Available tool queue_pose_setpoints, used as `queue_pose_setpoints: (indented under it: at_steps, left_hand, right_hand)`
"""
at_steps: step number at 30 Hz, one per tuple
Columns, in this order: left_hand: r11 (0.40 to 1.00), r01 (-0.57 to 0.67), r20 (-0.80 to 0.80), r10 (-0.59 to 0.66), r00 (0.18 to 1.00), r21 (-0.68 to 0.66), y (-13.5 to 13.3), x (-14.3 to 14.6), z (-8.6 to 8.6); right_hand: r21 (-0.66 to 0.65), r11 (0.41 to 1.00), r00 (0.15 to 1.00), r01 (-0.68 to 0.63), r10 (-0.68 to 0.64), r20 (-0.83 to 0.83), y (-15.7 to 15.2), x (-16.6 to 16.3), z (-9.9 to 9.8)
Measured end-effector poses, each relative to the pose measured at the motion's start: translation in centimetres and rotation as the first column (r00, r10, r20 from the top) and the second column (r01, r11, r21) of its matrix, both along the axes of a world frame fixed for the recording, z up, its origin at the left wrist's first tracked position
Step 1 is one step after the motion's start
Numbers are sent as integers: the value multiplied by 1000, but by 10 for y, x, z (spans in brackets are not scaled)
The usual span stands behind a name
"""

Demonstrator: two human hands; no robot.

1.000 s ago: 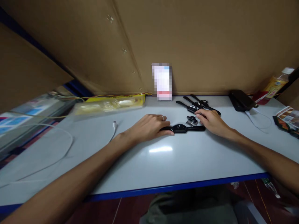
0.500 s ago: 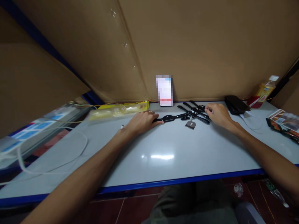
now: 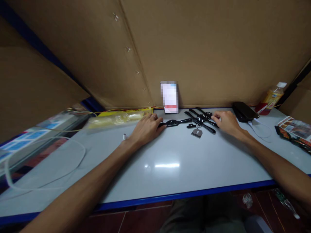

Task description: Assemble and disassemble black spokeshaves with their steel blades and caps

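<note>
The pale grey tabletop (image 3: 170, 174) has a blue front edge nearest the camera, and both bare forearms reach across it toward the back; on its left side a white cable (image 3: 43, 181) loops over the surface, with a small white plug (image 3: 124, 137) lying just beside the left wrist. The left hand (image 3: 145, 127) rests palm down, fingers loosely spread and laid flat, with a ring on one finger; its fingertips touch the left end of a black watch (image 3: 175, 122) that lies stretched flat on the tabletop, and they press on it rather than close around it. To the right of the watch lie a small black piece (image 3: 191, 126) and a small grey tag (image 3: 196, 132), close together. The right hand (image 3: 225, 122) is also palm down, fingers slightly curled, its tips on a heap of black watch straps (image 3: 200, 117); it seems to touch them without gripping, though the view is too small to be sure. Farther back, a yellow blister pack (image 3: 121, 117) lies to the left, a blurred card (image 3: 169, 97) leans on the brown cardboard wall (image 3: 194, 48), and a black pouch (image 3: 244, 111) and a yellow bottle (image 3: 273, 95) stand to the right; printed packets (image 3: 295, 127) lie at the far right edge.
</note>
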State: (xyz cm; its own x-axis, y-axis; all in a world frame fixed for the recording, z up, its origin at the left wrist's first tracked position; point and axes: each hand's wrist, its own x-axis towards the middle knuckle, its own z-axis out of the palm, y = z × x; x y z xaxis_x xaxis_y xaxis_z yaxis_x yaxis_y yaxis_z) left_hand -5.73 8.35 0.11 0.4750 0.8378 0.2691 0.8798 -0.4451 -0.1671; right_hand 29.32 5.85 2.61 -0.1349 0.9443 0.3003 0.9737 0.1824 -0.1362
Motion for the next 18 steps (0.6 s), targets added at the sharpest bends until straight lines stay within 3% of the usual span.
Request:
queue_pose_setpoints:
  at_steps: [6, 13, 18]
  left_hand:
    - [976, 220, 159, -218, 963, 5, -21, 24, 0]
    - [901, 430, 257, -404, 878, -52, -43, 40, 0]
    - [887, 458, 269, -425, 864, -67, -46, 40, -1]
  right_hand:
    - [-94, 983, 985, -157, 163, 60, -16, -26, -12]
    - [-218, 973, 990, -70, 95, 107, -17, -17, -5]
    - [-292, 956, 987, -35, 80, 142, -18, -18, -6]
